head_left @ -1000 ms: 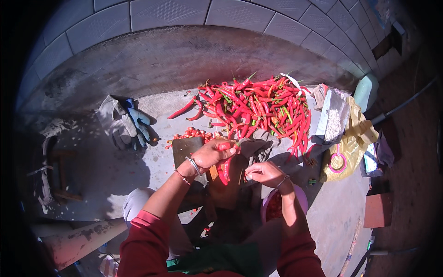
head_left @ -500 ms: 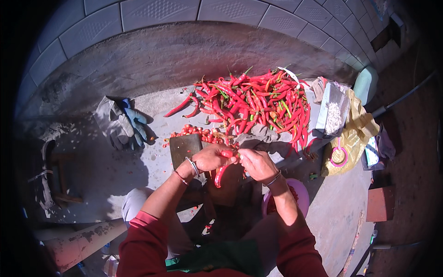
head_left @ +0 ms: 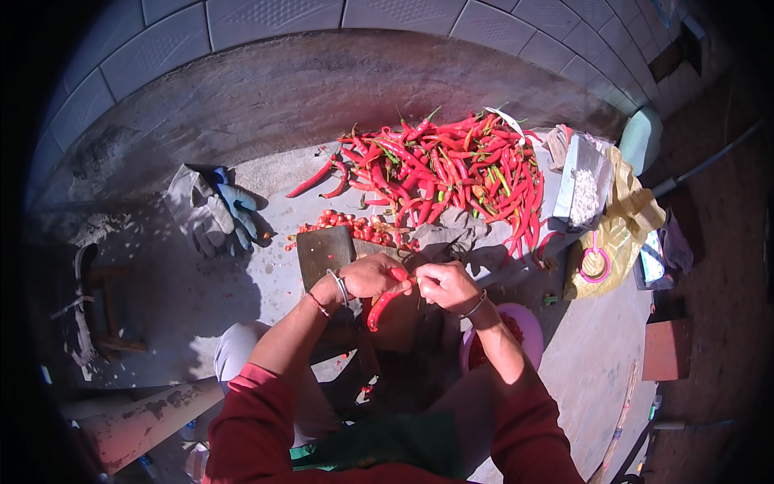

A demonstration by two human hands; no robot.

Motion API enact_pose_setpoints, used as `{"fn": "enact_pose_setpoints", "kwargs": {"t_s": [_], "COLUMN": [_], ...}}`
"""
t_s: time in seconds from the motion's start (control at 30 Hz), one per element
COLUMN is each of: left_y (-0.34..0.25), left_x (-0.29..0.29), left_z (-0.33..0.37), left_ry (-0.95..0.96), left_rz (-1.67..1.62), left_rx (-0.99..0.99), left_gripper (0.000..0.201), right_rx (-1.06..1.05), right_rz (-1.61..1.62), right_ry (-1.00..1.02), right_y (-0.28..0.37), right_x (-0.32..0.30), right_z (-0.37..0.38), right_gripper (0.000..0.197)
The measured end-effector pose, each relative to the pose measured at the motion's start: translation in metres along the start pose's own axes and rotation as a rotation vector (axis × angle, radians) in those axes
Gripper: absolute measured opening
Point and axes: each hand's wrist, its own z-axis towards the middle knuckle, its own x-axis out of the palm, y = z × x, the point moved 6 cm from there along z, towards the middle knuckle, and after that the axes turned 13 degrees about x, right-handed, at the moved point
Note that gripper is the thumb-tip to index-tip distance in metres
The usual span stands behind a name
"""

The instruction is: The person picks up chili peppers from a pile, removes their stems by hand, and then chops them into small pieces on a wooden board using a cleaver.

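Note:
My left hand (head_left: 369, 277) is closed around red chili peppers. One long chili pepper (head_left: 382, 310) hangs curved below its fingers, and the end of another shows at the thumb. Right beside it, my right hand (head_left: 449, 286) is closed, its fingertips pinching the stem end of a chili. Under and left of the left hand lies a broad dark cleaver blade (head_left: 324, 255), on or against a wooden chopping board (head_left: 395, 327). Chopped red chili pieces (head_left: 355, 227) are heaped just beyond the blade.
A big pile of whole red chilies (head_left: 451, 173) lies by the wall. Grey and blue gloves (head_left: 211, 211) are at the left. A pink basin (head_left: 530, 343) with red pieces stands by my right forearm. Further right are a box of white stuff (head_left: 582, 194) and a yellow sack (head_left: 625, 218).
My right hand has turned and drawn slightly right, its fingers more curled. The hanging chili has shifted a little to the left with my left hand.

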Motion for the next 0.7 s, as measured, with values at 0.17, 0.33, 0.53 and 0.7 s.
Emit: {"fn": "enact_pose_setpoints", "kwargs": {"t_s": [0.17, 0.33, 0.53, 0.7], "left_y": [0.003, -0.001, -0.026, -0.036], "left_x": [0.0, 0.0, -0.009, -0.038], "left_z": [-0.001, 0.0, -0.007, -0.018], "left_ry": [0.04, 0.037, 0.031, -0.237], "left_rz": [0.104, 0.123, -0.08, -0.31], "left_rx": [0.027, 0.158, 0.102, 0.16], "left_gripper": [0.024, 0.024, 0.024, 0.024], "right_rx": [0.14, 0.177, 0.201, -0.098], "right_rz": [0.249, 0.428, 0.467, -0.306], "right_ry": [0.063, 0.099, 0.337, 0.498], "right_y": [-0.011, -0.016, -0.014, -0.023], "right_x": [0.009, 0.011, -0.003, 0.043], "right_z": [-0.001, -0.002, -0.012, -0.028], "right_gripper": [0.012, 0.015, 0.019, 0.023]}}
